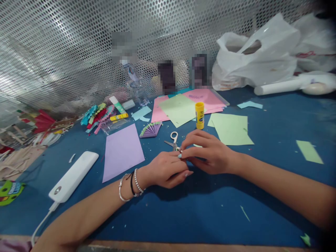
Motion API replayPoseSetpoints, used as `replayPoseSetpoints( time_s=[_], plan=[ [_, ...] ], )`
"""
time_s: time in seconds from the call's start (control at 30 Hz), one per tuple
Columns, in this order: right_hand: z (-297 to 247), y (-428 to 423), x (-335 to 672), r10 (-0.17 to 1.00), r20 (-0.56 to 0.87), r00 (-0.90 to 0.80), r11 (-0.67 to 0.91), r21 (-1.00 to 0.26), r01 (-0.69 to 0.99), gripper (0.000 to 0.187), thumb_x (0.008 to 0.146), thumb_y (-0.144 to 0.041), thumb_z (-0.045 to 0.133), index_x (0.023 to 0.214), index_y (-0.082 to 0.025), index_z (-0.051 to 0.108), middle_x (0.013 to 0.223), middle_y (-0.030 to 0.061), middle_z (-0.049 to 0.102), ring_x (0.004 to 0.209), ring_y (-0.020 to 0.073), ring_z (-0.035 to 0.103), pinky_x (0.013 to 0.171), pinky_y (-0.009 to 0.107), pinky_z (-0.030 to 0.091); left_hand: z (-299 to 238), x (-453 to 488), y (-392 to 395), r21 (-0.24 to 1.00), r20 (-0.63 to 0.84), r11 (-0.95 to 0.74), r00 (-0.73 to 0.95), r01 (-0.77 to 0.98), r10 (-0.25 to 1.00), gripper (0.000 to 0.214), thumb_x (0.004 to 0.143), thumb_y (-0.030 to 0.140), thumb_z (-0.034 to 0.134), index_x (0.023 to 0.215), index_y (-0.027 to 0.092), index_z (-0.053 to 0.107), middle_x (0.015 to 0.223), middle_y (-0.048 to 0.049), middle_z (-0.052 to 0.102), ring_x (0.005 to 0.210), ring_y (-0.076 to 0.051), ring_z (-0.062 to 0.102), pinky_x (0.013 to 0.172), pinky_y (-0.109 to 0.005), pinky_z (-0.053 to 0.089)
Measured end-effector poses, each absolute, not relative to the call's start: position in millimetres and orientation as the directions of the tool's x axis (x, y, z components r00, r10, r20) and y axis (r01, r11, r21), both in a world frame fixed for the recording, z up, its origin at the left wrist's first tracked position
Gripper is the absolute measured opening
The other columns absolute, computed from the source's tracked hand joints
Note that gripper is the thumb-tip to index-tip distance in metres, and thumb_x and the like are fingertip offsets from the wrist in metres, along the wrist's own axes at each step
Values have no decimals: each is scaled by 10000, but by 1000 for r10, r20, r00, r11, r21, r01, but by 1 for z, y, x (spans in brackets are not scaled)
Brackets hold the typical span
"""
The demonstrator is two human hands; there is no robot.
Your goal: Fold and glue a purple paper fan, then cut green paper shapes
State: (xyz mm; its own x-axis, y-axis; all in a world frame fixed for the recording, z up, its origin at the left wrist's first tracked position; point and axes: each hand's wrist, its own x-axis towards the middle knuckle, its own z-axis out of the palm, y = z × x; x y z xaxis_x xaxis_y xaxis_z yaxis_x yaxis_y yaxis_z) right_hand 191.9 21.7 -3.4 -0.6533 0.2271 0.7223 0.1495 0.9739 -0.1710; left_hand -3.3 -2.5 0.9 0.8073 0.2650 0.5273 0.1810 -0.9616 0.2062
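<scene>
Just this side of the scissors [172,140], my left hand [165,169] and right hand [207,155] pinch shut together on something small, hidden between my fingertips; I judge I'm folding, and the next move calls for a steady grip.

On the surface [183,217], scissors [172,140] lie just behind the hands, a glue stick [199,115] behind those, a power bank [73,176] far left.

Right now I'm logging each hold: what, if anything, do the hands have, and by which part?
Both hands pinch something tiny between their fingertips; what it is, and where it is gripped, cannot be told.
</scene>
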Motion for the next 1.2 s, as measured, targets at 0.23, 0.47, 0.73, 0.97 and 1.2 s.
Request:
replayPoseSetpoints(
  time_s=[0.23, 0.47, 0.73, 0.97, 1.2],
  plan=[
    [-6, 22, 190, 223, 702, -676, 975, -174, 141, 259, 738, -75, 542, 965, -186, 491, 961, 57, 570, 898, 163, 482, 792, 323, 430, -5, -7, -1, 298, 535, -929, 768, 220, 353, 155, 840, 184, 398, 694, 174, 449, 591, -5, 516, 554, -110, 482, 526, -219, 383],
    [-5, 24, 192, 219, 687, -693, 975, -172, 139, 215, 759, -99, 555, 953, -186, 521, 924, 46, 583, 865, 150, 488, 764, 301, 432, -4, -7, -3, 265, 510, -945, 804, 190, 305, 167, 827, 194, 428, 661, 181, 444, 591, 0, 549, 547, -108, 478, 527, -219, 379],
    [-6, 25, 192, 199, 715, -670, 980, -131, 152, 111, 798, -114, 544, 895, -166, 527, 876, 41, 607, 819, 140, 492, 724, 286, 439, -3, -6, -3, 318, 506, -928, 794, 192, 337, 174, 834, 181, 415, 662, 178, 441, 588, -4, 512, 553, -108, 462, 535, -222, 375],
    [-6, 26, 192, 176, 725, -666, 984, -134, 114, 119, 804, -144, 575, 917, -171, 551, 868, 29, 631, 810, 137, 493, 730, 282, 447, -2, -6, -3, 273, 458, -944, 838, 186, 298, 205, 850, 201, 401, 648, 185, 430, 561, 7, 514, 530, -107, 464, 513, -226, 359],
    [-8, 25, 192, 162, 731, -663, 987, -127, 101, 64, 819, -154, 558, 881, -166, 547, 864, 27, 641, 815, 132, 509, 735, 275, 449, 1, -4, -4, 299, 447, -937, 840, 183, 307, 212, 854, 188, 404, 643, 182, 427, 550, 8, 502, 521, -106, 458, 511, -226, 362]
  ],
)
